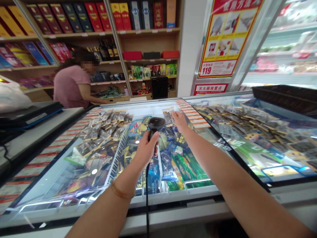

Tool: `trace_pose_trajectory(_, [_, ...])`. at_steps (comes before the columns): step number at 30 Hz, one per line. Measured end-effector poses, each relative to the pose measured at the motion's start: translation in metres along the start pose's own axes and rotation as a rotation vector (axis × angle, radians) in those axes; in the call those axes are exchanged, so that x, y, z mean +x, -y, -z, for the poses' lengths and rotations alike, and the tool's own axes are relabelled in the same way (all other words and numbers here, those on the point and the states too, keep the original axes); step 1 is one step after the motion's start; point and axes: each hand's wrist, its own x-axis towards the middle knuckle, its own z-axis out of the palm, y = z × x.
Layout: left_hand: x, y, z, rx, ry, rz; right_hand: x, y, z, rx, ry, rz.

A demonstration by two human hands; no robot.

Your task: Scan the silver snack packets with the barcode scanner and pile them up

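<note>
My left hand (148, 148) is wrapped around the handle of a black barcode scanner (156, 123), whose cable (147, 198) hangs toward me. Just to the right of the scanner head, my right hand (180, 121) pinches the edge of a small clear packet (167, 117) with dark contents and a tan border. Both hands are above the glass top of a chest freezer (146, 105). Similar small packets (109, 124) lie in a loose pile on the glass at left, and more packets (230, 120) spread across the right side.
Through the glass show colourful frozen bags (188, 165) and a white wire divider (119, 152). A black tray (284, 99) stands at the back right. Across the freezer a person in a pink shirt (71, 82) leans by shelves of boxes (123, 16). A counter (42, 129) borders the left.
</note>
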Motion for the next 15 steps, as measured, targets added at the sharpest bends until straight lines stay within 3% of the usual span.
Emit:
trace_pose_trajectory(4, [0.008, -0.029, 0.027, -0.085, -0.234, -0.04, -0.004, 0.006, -0.001, -0.044, -0.074, -0.051])
trace_pose_trajectory(8, [0.008, -0.061, 0.063, -0.198, -0.361, -0.021, -0.004, 0.031, -0.017, 0.062, 0.016, -0.226])
trace_pose_trajectory(11, [0.002, -0.075, 0.094, -0.228, -0.434, -0.031, 0.0, 0.061, -0.05, 0.187, 0.149, -0.263])
trace_pose_trajectory(15, [-0.011, -0.075, 0.14, -0.23, -0.563, -0.057, 0.004, 0.108, -0.119, 0.307, 0.355, -0.254])
